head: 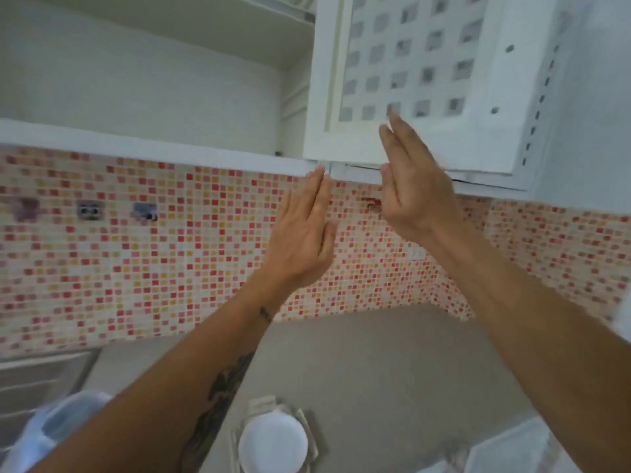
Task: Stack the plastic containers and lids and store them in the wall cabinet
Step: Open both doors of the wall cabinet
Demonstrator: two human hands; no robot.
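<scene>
Both of my arms reach up toward the white wall cabinet [143, 83]. Its left compartment stands open, with bare shelves inside. My left hand [304, 233] has straight fingers, and its fingertips touch the cabinet's bottom edge. My right hand [409, 179] is raised with straight fingers against the lower part of the lattice cabinet door [420, 63]. Neither hand holds anything. Down on the counter stands a round white lid [273, 445] on a stack of lids with tabs. A clear plastic container [58, 428] shows at the bottom left, partly behind my left forearm.
A pink and red mosaic backsplash [170, 250] runs below the cabinet. The grey counter [392, 370] lies beneath my arms. A steel sink [37, 377] sits at the left edge. Another clear plastic piece [519, 448] lies at the bottom right.
</scene>
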